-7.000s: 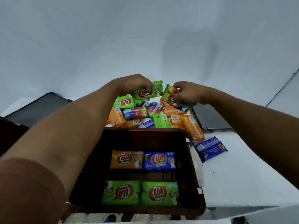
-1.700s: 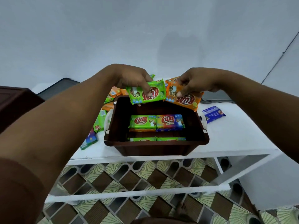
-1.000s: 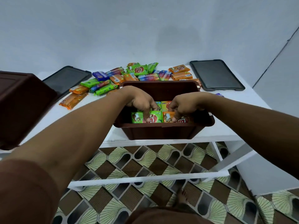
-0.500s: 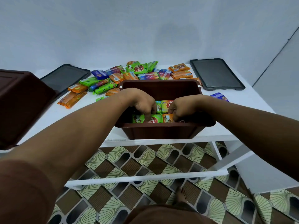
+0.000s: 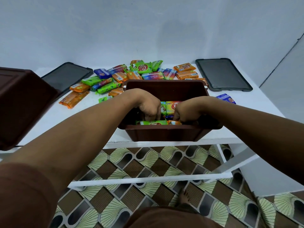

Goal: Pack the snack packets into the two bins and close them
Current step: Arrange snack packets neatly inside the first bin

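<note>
Seen from above, a person's two bare arms reach forward into an open brown bin (image 5: pixel 167 134) at the front edge of a white counter (image 5: pixel 250 112).

The left hand (image 5: pixel 148 106) is inside the bin on its left side. Its fingers curl downward and hold the far edge of a green packet (image 5: pixel 151 123), which lies flat against the bin's near wall. The right hand (image 5: pixel 187 111) is just beside it, also with curled fingers, holding an orange packet (image 5: pixel 174 122) that touches the green one end to end. The fingertips of both hands are hidden by the packets and the rim. Between and behind the hands, another row of packets (image 5: pixel 171 106) shows deeper in the bin.

Behind the bin, a loose pile (image 5: pixel 143 69) of green, orange and blue packets spreads over the counter towards the wall. A single blue packet (image 5: pixel 226 98) lies to the right of the bin, near the right forearm.

A second bin (image 5: pixel 21 104), also brown, sits at the far left. Two dark lids lie flat on the counter, a left lid (image 5: pixel 69 76) and a right lid (image 5: pixel 222 74), on either side of the pile.

Below the counter is a patterned floor (image 5: pixel 148 162).
</note>
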